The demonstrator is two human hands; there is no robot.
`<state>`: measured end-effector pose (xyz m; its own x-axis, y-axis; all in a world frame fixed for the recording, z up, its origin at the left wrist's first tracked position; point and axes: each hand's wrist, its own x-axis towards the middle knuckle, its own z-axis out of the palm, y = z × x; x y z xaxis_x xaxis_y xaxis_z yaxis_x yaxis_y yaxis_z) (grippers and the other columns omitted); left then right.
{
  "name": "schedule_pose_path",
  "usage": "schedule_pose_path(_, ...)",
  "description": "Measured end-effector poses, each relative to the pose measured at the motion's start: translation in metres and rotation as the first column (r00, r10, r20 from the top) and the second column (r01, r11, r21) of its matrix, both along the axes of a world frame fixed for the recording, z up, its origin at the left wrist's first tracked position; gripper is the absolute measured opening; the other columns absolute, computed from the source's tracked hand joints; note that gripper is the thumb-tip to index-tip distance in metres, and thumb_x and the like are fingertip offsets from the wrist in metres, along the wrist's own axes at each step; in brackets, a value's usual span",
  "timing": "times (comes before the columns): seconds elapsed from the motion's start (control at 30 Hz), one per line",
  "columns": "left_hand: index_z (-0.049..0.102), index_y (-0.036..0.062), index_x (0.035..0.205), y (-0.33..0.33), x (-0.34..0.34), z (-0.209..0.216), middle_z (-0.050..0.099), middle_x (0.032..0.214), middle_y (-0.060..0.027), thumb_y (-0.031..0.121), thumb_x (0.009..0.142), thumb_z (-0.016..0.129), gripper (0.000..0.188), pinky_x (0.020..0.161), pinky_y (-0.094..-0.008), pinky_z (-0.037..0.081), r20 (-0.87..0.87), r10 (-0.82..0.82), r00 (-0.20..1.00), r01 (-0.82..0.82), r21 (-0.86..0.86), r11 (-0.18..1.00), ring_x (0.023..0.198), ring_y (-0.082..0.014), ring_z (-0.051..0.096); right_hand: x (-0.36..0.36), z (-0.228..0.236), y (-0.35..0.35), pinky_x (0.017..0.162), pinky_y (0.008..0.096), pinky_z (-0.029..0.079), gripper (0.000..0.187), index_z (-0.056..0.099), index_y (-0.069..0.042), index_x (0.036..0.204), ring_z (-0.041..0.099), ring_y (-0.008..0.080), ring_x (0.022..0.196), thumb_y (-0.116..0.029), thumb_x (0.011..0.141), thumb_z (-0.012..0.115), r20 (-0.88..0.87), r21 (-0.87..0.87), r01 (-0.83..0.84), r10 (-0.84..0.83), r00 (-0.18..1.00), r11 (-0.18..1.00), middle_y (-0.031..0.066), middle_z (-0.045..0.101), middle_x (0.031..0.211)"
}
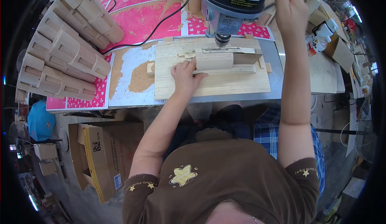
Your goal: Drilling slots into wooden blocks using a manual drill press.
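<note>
The left hand (187, 74), thumb spread from its fingers, touches the left end of the pale wooden piece (217, 61), which lies on a board (173, 89) below the drill chuck (222, 40); firm, steady pressure clear of the bit seems best. The right hand (291, 3) is raised beside the drill press (217, 1), its grip unclear; smooth, unhurried feeding would suit.

The brown shirt (233, 171) has a large yellow star (183, 175) toward nine o'clock; both sleeves (138, 196) carry small stars (150, 186).
</note>
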<state>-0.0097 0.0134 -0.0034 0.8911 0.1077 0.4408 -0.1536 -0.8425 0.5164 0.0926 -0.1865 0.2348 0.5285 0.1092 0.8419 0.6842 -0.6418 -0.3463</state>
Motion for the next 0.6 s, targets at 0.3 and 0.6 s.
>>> schedule_pose_path(0.3,0.056,0.0118,0.119,-0.02,0.01,-0.001,0.054,0.08,-0.0023,0.028,0.06,0.078,0.065,0.086,-0.0403,0.031,0.054,-0.066,0.996,0.068,-0.037,0.997,0.082,-0.0231,0.05,0.026,-0.005,-0.01,0.06,0.0293,0.041,0.027,0.061,0.0,0.082,0.052,0.0214,0.066,-0.023,0.09,0.05,-0.028,0.014,0.001,-0.001,1.0,1.0,0.0137,0.054,0.07)
schedule_pose_path(0.6,0.058,0.012,0.116,-0.022,0.014,0.003,0.054,0.081,-0.0026,0.028,0.059,0.077,0.062,0.084,-0.0407,0.032,0.068,-0.062,0.996,0.063,-0.016,0.998,0.085,-0.0237,0.049,-0.054,-0.104,-0.023,0.078,0.0329,0.042,0.009,0.063,-0.003,0.08,0.055,0.0188,0.06,-0.006,0.083,0.055,0.045,0.035,-0.116,0.114,0.992,0.993,0.006,0.056,0.064)
